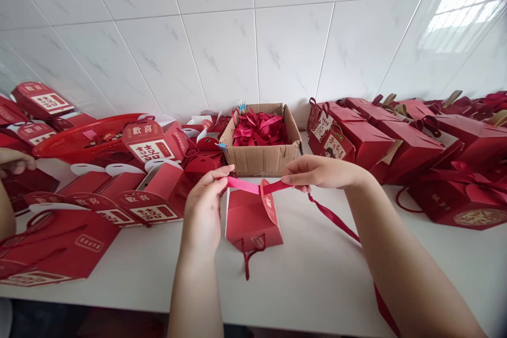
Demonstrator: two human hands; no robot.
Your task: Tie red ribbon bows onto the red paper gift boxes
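Note:
A red gift box (253, 219) with a rounded top flap and a dark red cord handle stands on the white table, between my forearms. A red ribbon (243, 185) stretches across its top, passing at the flap. My left hand (208, 198) pinches the ribbon left of the flap. On the other side, my right hand (312, 173) grips it between thumb and fingers. From my right hand a long ribbon tail runs down to the right, partly behind my forearm.
Behind the gift box stands a cardboard box (263, 159) full of red ribbons. Several red boxes (152, 208) and a red plastic basket (63, 142) are at left, beside another person's hand (18, 161). More red boxes (368, 140) line the right side.

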